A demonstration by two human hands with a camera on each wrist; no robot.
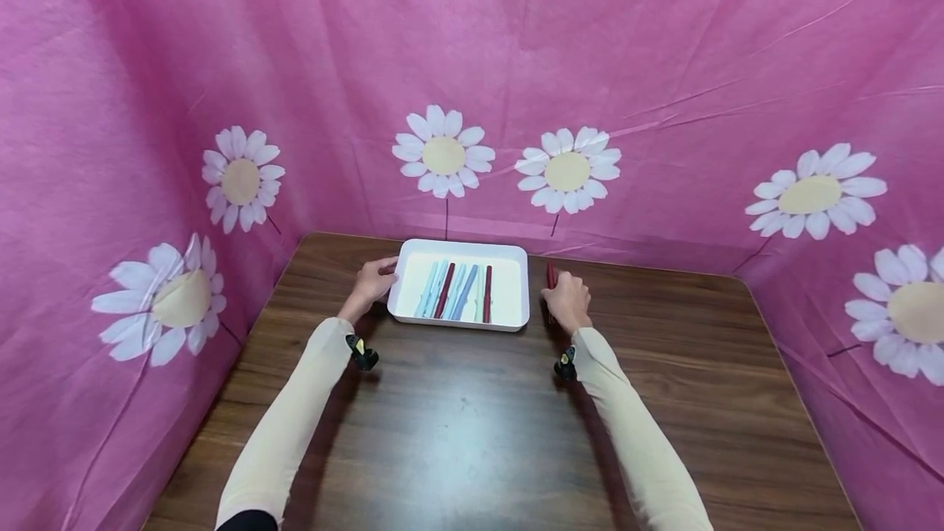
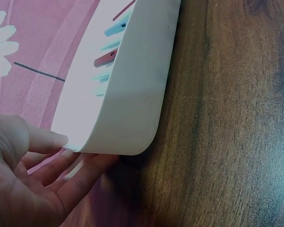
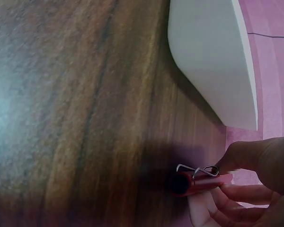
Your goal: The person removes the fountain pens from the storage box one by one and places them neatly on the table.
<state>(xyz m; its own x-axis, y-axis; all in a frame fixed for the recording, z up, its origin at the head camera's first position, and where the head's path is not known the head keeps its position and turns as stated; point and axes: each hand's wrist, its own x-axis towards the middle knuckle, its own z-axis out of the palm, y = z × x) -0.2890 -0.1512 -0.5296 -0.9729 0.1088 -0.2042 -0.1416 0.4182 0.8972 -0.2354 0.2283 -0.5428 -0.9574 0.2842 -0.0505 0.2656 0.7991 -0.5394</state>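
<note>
Red tube (image 3: 205, 183) w/ a thin wire clip (image 3: 195, 170) is in the R hand (image 1: 569, 299), just R of the white tray (image 1: 509, 293), toward the far edge of the table (image 1: 457, 474); narrow strip of wood btwn tube & tray. Can't tell if tube touches table; R wrist cam sees one dark end of it. Tray is by the far edge too, btwn both hands, long side facing the person; its R wall stands btwn tube & the slim sticks (image 1: 428, 293) inside. Those lie in a row, approx side by side, some slanted: lt blue ones, a dk red one (image 1: 444, 291), more blue, a pale green one (image 1: 478, 293), another dk red at R end. Pink curtain (image 1: 501, 23) w/ white daisies (image 1: 442, 156) at back & sides. Glare mid-table.

Arms: both reach fwd in cream sleeves (image 1: 295, 408), small black device (image 1: 362, 353) on inner side of each wrist. L arm angles up & R, R arm up & L.

R hand: thumb & fingers clamped on the tube, thumb one side, fingers other. L hand (image 1: 372, 281): pinches tray's L short side, thumb on rim, fingers outside & below it.
</note>
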